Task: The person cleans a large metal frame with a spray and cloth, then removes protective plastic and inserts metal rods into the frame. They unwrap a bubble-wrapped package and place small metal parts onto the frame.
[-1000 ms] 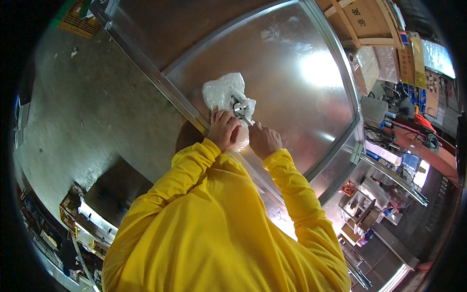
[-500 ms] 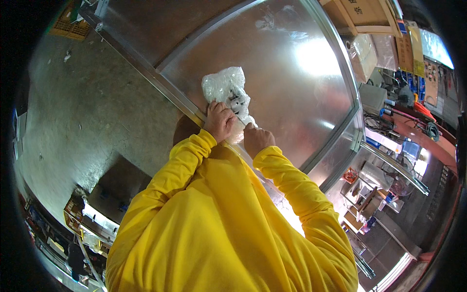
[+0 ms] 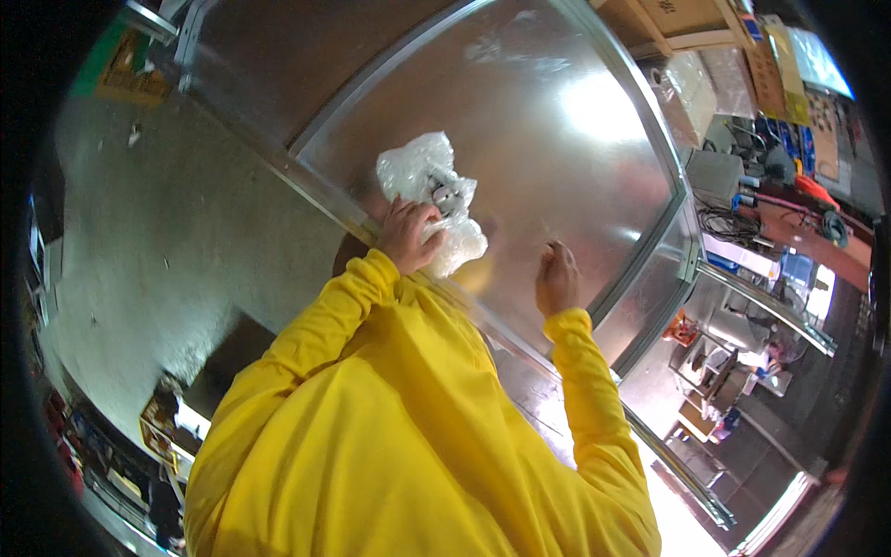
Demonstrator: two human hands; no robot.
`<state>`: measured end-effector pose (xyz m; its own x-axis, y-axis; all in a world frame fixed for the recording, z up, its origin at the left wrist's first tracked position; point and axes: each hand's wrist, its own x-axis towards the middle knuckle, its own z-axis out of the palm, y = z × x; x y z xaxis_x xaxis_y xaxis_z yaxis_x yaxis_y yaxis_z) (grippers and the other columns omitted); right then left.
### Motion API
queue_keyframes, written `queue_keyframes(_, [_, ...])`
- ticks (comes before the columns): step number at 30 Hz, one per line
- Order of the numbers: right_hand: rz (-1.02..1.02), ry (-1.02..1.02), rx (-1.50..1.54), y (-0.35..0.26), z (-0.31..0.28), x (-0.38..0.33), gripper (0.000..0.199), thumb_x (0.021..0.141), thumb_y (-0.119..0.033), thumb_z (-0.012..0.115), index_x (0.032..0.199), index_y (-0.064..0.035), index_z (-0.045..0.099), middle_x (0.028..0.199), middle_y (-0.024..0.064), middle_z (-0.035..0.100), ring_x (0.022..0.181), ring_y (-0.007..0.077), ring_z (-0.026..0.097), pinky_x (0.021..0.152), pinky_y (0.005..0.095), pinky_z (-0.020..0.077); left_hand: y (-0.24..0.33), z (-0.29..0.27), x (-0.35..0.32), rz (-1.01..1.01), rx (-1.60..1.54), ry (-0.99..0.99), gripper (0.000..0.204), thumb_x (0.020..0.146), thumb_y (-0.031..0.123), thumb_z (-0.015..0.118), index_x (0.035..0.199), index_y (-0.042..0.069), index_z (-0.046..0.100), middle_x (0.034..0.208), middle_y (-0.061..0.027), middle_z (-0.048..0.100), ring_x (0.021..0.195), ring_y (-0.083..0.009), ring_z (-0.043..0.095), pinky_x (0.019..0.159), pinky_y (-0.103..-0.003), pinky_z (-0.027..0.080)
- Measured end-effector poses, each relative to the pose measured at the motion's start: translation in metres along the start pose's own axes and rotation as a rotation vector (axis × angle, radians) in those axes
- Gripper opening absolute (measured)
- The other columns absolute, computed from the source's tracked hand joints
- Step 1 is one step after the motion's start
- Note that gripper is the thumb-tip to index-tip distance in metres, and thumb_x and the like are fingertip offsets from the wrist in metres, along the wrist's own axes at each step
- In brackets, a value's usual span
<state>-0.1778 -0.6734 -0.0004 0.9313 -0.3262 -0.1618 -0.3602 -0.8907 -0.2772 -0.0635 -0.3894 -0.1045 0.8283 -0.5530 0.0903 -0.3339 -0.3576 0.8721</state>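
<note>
Clear crinkled plastic wrap (image 3: 457,249), looking like bubble wrap, lies on the metal tabletop near its front-left edge. Small dark and silvery metal parts (image 3: 447,196) show in the opening between its folds; their kind is hard to make out. My left hand (image 3: 408,234) rests on the wrap's near-left side, fingers curled over it and gripping it. To the right, apart from the wrap, my right hand (image 3: 559,278) is held over the tabletop with its fingers pinched together. A thin, faint, pale sliver seems to stick up from its fingertips, too blurred to name.
The shiny metal tabletop (image 3: 520,139) has raised metal rails (image 3: 640,93) along its edges. Bare concrete floor (image 3: 186,232) lies to the left. Cartons (image 3: 682,93), coiled cables (image 3: 724,221) and metal tubes (image 3: 766,306) stand or lie along the right.
My right hand has moved away from the wrap to the right. My left hand has stayed on the wrap, which has shifted slightly and spread toward the near side.
</note>
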Motion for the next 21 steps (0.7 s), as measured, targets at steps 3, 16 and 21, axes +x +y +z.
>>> queue_keyframes(3, [0.053, 0.060, -0.176, 0.007, 0.047, 0.018, 0.043, 0.098, -0.029, 0.052, 0.138, -0.0129, 0.052, 0.113, 0.0198, 0.065, 0.105, 0.0387, 0.063, 0.085, 0.0485, 0.0521, 0.024, -0.003, 0.009, -0.075, 0.331, -0.066, 0.037, 0.085, 0.042, 0.069, 0.103, 0.010, 0.063, 0.100, -0.0118, 0.064, 0.105, -0.0318, 0.056, 0.101, -0.052, 0.033])
queue_keyframes(16, [0.393, -0.339, 0.279, -0.099, 0.114, 0.081, 0.043, 0.098, -0.040, 0.049, 0.110, -0.0021, 0.065, 0.111, 0.0262, 0.067, 0.103, 0.0436, 0.065, 0.087, 0.0497, 0.0534, 0.055, 0.011, 0.019, -0.075, 0.588, -0.335, 0.023, 0.082, 0.031, 0.067, 0.093, 0.011, 0.067, 0.099, -0.0101, 0.069, 0.100, -0.0253, 0.063, 0.093, -0.049, 0.034])
queue_keyframes(21, [0.275, -0.218, 0.224, -0.094, 0.123, 0.075, 0.036, 0.094, -0.036, 0.052, 0.102, -0.0053, 0.069, 0.100, 0.0237, 0.070, 0.094, 0.0435, 0.068, 0.083, 0.0509, 0.0543, 0.061, 0.004, 0.013, 0.066, 0.465, -0.323, 0.020, 0.080, 0.031, 0.065, 0.072, 0.012, 0.066, 0.075, -0.0090, 0.069, 0.074, -0.0287, 0.065, 0.085, -0.050, 0.038])
